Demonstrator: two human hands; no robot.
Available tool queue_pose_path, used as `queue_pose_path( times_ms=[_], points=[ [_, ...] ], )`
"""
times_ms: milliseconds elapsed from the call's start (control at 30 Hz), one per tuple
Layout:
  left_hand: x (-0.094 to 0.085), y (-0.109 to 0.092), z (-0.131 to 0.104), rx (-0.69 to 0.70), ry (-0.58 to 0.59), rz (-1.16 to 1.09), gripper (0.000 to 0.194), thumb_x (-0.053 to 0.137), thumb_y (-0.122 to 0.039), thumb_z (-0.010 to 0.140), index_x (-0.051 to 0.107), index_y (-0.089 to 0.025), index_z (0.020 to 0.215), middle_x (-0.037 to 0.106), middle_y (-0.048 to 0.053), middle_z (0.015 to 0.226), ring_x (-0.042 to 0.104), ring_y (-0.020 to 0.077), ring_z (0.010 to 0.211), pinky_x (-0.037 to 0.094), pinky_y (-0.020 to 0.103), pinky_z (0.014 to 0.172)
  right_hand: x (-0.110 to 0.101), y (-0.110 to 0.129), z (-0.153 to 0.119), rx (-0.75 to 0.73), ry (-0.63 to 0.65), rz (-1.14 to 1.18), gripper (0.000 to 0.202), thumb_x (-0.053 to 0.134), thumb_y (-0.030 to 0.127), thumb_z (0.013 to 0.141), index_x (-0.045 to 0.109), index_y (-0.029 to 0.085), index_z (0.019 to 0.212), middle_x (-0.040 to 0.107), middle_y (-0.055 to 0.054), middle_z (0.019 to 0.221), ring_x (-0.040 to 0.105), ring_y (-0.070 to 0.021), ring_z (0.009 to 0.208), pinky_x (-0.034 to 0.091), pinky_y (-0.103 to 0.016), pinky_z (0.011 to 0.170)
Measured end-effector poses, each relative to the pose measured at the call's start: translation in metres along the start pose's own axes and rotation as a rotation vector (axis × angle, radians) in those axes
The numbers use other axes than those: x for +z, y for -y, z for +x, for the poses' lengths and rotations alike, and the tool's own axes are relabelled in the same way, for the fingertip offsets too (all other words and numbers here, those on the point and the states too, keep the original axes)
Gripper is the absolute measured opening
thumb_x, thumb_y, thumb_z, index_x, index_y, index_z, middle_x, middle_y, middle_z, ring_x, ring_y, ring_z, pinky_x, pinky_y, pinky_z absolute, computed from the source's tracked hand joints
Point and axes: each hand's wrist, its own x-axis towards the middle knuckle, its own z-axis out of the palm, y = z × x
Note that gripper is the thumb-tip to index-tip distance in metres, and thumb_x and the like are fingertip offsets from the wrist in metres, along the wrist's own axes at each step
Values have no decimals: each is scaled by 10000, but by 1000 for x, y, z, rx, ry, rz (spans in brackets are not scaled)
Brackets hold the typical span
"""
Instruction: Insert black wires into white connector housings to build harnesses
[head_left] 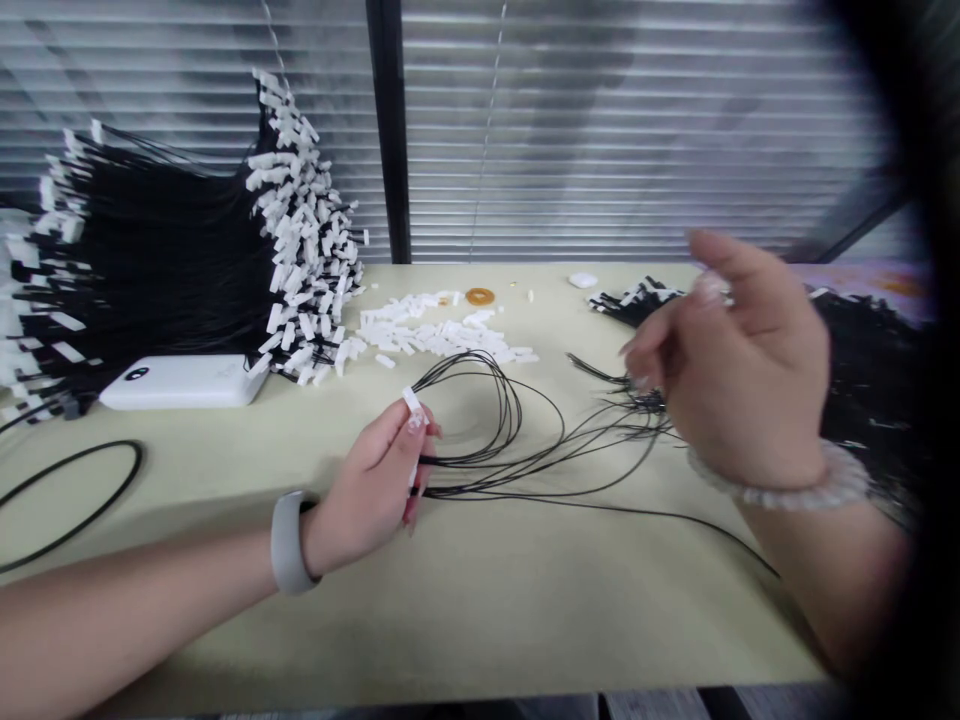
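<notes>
Left hand (379, 475) pinching thin, looped black wires (465, 461), white-tipped | right hand (739, 365) rightward, can't tell grip | white case (187, 383) farther left, mark unreadable

The power bank (184, 382) is showing smooth white plastic. The table (480, 600) is looking smooth and matt. The blinds (630, 130) are reflecting light off glossy slats; black wires (517, 465) are looking smooth.

Wht box (187, 385) (prob. pwr bank), blk cable loop (139, 460), blinds (622, 130) behind
</notes>
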Motion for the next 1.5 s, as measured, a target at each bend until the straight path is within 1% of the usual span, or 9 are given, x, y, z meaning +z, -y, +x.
queue_pose_path(
  times_ms=[67,100,200,267,400,633,933,1333,1500],
  points=[
    [-1,-1,-1,-8,25,-1,287,347,-486,876,433,-217,829,356,-41,651,340,48,416,318,117,288,10,7,-16,0,255,-29,551,479,237,866,210,271,1346,555,19,624,477,-108,435,390,-237,392],
    [-1,-1,-1,-14,37,4,293,347,-490,874,433,-214,827,355,-41,651,343,50,417,322,120,286,15,9,-25,-1,365,-63,571,483,215,860,181,263,1343,562,26,628,487,-104,448,396,-224,403],
    [-3,-2,-1,-33,87,33,309,359,-493,868,437,-201,804,353,-40,642,348,55,426,336,127,285,29,14,-44,-62,611,-267,218,484,176,853,462,214,1066,561,34,623,485,-72,485,389,-194,466],
    [-4,-2,-1,-42,125,50,317,360,-491,867,438,-194,790,358,-40,634,346,56,424,337,129,286,35,15,-49,-136,682,-363,46,493,163,849,535,182,852,569,24,666,501,-65,560,395,-191,536],
    [-6,-1,-1,-54,217,90,332,325,-484,879,437,-188,780,362,-47,594,327,51,390,325,132,286,41,14,-53,-188,650,-369,130,463,113,851,578,169,877,578,-2,777,522,-87,721,413,-208,655],
    [-7,1,-1,-11,294,138,325,320,-465,888,434,-185,769,377,-55,559,343,53,377,311,133,295,46,16,-63,-249,605,-356,136,479,121,838,602,173,856,577,6,730,511,-83,685,406,-206,637],
    [-6,-3,-4,-31,311,212,344,307,-466,891,444,-184,750,398,-62,506,336,48,338,273,135,297,45,14,-66,-378,606,-451,147,468,162,856,612,165,828,579,-16,716,518,-100,665,414,-224,623],
    [-6,-2,-4,-68,326,234,359,328,-484,876,457,-175,745,430,-33,573,362,63,401,304,142,315,40,9,-68,-687,615,-663,123,476,134,834,592,138,792,589,-45,743,497,-131,686,410,-267,627],
    [-6,-1,-3,-52,327,241,342,325,-479,880,456,-185,765,454,-17,643,382,68,443,331,141,333,41,11,-66,-601,639,-639,133,468,148,836,597,142,804,566,-31,704,486,-126,657,390,-262,604]
  ],
)
